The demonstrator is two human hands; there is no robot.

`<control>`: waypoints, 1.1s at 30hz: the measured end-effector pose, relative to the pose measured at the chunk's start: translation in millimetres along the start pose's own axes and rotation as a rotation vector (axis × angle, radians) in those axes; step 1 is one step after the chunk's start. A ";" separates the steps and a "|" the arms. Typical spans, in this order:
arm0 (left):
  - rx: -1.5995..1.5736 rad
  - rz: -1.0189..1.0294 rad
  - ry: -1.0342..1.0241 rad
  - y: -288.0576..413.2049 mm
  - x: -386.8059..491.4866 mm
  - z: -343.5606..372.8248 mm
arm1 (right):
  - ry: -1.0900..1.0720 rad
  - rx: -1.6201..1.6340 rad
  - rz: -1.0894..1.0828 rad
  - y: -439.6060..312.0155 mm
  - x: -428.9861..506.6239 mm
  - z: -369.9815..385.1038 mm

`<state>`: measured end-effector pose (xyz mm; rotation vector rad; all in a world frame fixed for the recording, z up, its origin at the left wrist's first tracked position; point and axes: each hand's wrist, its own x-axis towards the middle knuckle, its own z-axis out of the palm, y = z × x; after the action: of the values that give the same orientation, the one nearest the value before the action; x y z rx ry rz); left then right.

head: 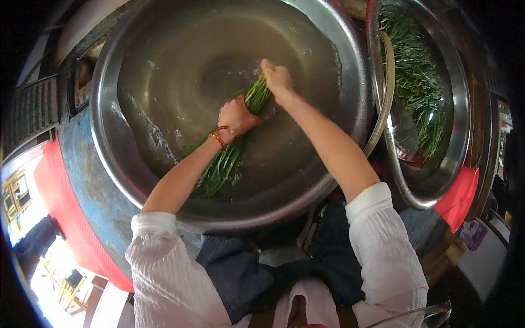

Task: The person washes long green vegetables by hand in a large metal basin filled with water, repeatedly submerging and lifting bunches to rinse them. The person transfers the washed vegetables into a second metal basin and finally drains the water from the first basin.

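Observation:
A bunch of long leafy greens (pixel 258 97) lies slantwise over a large round metal basin (pixel 107 135) of cloudy water (pixel 180 61). My left hand (pixel 236 116), with red and orange beads at the wrist, is closed round the middle of the bunch. Below it the leafy ends (pixel 221 168) hang at the water, partly behind my forearm. My right hand (pixel 278 80) grips the stalk ends, up and to the right of my left hand. Small bubbles and bits of green float on the water.
Right of the basin stands a second metal basin (pixel 461 110) with a heap of wet greens (pixel 422 82). A pale hose (pixel 385 106) curves between the basins. A red plastic object (pixel 459 201) is at the lower right. The blue-grey floor (pixel 88 164) shows at left beside a red strip (pixel 74 197).

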<state>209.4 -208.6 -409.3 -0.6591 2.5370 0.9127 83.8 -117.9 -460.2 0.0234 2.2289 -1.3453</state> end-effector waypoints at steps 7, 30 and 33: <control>-0.393 0.094 -0.240 -19.5 7.8 -19.4 | -0.220 -0.031 -0.524 -19.4 -16.5 -29.2; -0.521 0.091 -0.388 -26.5 23.9 -14.2 | -0.227 0.531 0.512 4.2 -106.2 -20.6; -1.052 -0.149 -0.355 -31.9 23.8 -18.0 | -0.250 0.790 0.404 14.7 -81.7 -11.7</control>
<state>203.7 -249.5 -423.4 -0.8264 1.5359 2.0798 153.0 -80.4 -431.4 0.5235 1.2851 -1.7701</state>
